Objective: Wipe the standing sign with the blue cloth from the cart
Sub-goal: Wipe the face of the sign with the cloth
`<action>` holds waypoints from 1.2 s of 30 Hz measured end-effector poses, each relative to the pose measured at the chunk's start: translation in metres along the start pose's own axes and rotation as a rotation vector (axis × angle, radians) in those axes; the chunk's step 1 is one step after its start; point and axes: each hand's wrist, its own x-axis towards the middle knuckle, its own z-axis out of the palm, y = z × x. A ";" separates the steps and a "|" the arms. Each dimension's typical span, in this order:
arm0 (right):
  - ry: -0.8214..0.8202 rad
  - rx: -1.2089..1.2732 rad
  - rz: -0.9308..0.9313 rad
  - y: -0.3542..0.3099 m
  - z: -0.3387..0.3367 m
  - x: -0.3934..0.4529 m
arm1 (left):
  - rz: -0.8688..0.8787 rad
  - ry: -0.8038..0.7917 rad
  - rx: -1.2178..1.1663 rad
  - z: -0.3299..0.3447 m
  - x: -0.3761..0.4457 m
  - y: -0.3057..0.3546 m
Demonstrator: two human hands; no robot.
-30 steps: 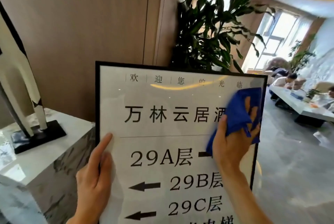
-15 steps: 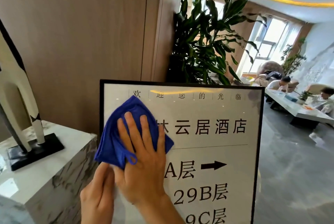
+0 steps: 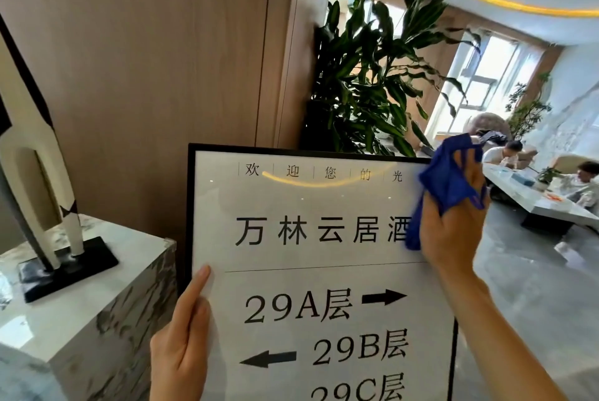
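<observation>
The wood wall [image 3: 136, 54] fills the left half of the view, and a leafy plant [image 3: 372, 76] stands behind the sign. The sign [image 3: 308, 238], white with a black frame, stands upright beside the marble counter [image 3: 81, 319], just off its right edge. A sculpture [image 3: 35, 180] on a black base sits near the counter's left edge. The right hand [image 3: 453, 225] presses the blue cloth [image 3: 444, 186] against the sign's upper right corner, fingers bunched around the fabric. The left hand [image 3: 181, 342] steadies the sign's left edge, fingers straight and together, flat on the face.
</observation>
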 end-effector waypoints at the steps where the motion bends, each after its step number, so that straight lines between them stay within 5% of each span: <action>1: 0.015 0.002 0.026 0.002 -0.002 0.001 | 0.005 -0.011 -0.003 0.000 -0.001 0.000; 6: 0.118 0.034 0.045 -0.066 0.029 -0.031 | -0.052 -0.036 -0.017 -0.002 -0.003 -0.002; 12: -0.130 -0.110 -0.430 -0.196 0.085 -0.124 | -0.071 -0.059 -0.040 -0.007 0.002 0.007; 16: -0.207 -0.135 -0.526 -0.223 0.090 -0.137 | -0.057 -0.073 -0.069 -0.005 0.003 0.013; 21: -0.239 -0.179 -0.606 -0.167 0.060 -0.111 | -0.043 -0.103 -0.086 -0.004 0.001 0.013; 30: -0.146 -0.080 -0.181 0.005 -0.012 -0.051 | -0.086 -0.100 -0.025 0.002 -0.027 -0.017; 36: -0.021 -0.025 -0.109 0.021 -0.007 -0.062 | -0.124 -0.026 0.067 0.002 -0.041 -0.034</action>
